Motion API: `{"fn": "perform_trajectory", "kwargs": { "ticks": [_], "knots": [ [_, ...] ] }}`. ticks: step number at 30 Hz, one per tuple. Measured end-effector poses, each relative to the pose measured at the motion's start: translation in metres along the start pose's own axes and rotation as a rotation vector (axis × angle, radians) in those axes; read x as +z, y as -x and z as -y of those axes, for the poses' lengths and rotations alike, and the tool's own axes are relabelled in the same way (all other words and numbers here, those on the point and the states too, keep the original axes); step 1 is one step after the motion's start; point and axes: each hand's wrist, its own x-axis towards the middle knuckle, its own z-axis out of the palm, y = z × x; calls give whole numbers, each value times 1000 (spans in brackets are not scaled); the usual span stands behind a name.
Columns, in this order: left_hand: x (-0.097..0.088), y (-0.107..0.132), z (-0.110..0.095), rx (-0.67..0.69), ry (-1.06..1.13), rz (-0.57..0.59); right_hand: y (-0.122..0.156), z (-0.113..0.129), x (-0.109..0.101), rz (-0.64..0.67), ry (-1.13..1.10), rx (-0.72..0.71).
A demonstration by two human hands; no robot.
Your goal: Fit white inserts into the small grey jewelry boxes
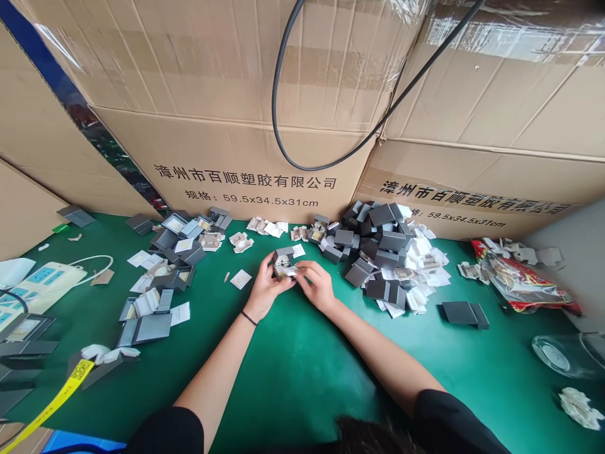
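Near the middle of the green table, my left hand (265, 287) is closed around a small dark grey box (283, 257) whose inside faces up and shows a patterned, pale interior. My right hand (317, 285) pinches a small white piece (289, 271) at the box's near right edge; whether it is paper or a liner I cannot tell. Just beyond the box lies a white card (299, 251). To the left of my left hand is another pale card (241, 279). Right of my hands rises a heap of grey boxes (385, 243) mixed with white papers (420, 277).
Opened grey boxes (151, 328) and white inserts spread over the left side, near a power strip (45, 284). A red snack bag (524, 280), a single grey box (464, 314) and a clear cup (564, 356) are at right. Cardboard cartons (227, 145) wall the back; a black cable (278, 120) hangs down.
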Motion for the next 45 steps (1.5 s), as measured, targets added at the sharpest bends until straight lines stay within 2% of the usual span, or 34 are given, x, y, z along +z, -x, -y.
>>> {"fn": "perform_trajectory", "kwargs": {
  "ticks": [3, 11, 19, 24, 27, 30, 32, 36, 39, 41, 45],
  "knots": [
    [0, 1, -1, -9, 36, 36, 0, -3, 4, -7, 60, -113],
    [-1, 2, -4, -23, 117, 75, 0, -5, 5, 36, 97, -144],
    [-2, 0, 2, 1, 44, -50, 4, -7, 9, 16, 186, -93],
    [-4, -4, 6, 82, 44, -98, 0, -7, 1, 2, 266, -54],
    [-3, -5, 4, 107, 48, -163, -3, -12, -6, 65, 306, 5],
    [-2, -4, 0, 128, 19, -239, -4, -17, -10, 200, 318, 39],
    [-2, -4, -2, 126, 10, -245, -3, -20, -11, 282, 293, 72],
    [-9, -6, -10, 34, 77, -145, -4, -30, -12, 340, 249, 202],
    [-22, -8, -21, -124, 164, 24, -5, -41, -11, 438, 207, 120],
    [-30, -9, -27, -179, 201, 107, -5, -46, -10, 468, 184, 88],
    [-39, -10, -32, -185, 204, 163, -4, -38, -11, 359, 180, 143]
  ]
}}
